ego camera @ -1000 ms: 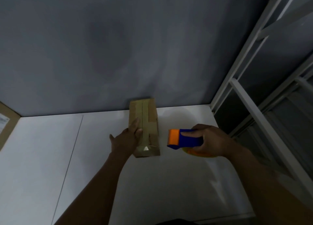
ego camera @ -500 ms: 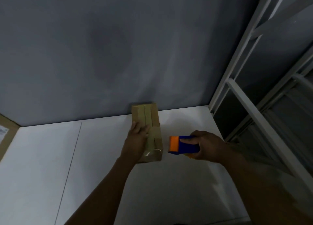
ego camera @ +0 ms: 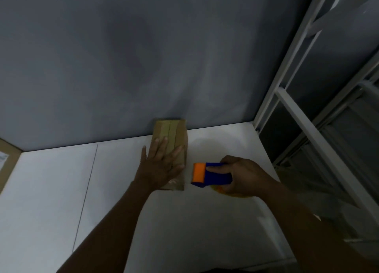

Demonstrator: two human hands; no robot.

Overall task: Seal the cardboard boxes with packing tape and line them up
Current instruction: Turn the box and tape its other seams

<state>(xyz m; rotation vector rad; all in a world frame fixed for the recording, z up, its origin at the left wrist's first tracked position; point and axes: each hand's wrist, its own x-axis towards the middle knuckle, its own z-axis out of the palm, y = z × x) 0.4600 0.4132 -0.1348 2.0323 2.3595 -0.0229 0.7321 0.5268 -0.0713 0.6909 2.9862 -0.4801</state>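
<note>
Your left hand [ego camera: 162, 166] lies flat on top of the box [ego camera: 178, 130], fingers straight and spread, pressing down across the strip of tape [ego camera: 168, 131] that runs along the middle seam. Your right hand [ego camera: 245, 178] is wrapped around the blue and orange tape dispenser [ego camera: 211, 175], which sits just beside the near right corner of the box, apart from it. The box stands on the white table [ego camera: 123, 201] with its far end up against the grey wall [ego camera: 143, 57]. A second box [ego camera: 6, 166] shows at the left edge, and a white rack [ego camera: 297, 116] stands to the right.

This looks like the smoothing step. Slide your palm the full length of the seam, from the near end to the wall, and press the tape over both ends so no edge lifts. Keep the dispenser clear of the fresh strip.

A second ago your left hand sat lower, at the box's near left edge, with the fingers bunched. It has since moved up and spread flat. The dispenser has stayed in your right hand beside the box.
</note>
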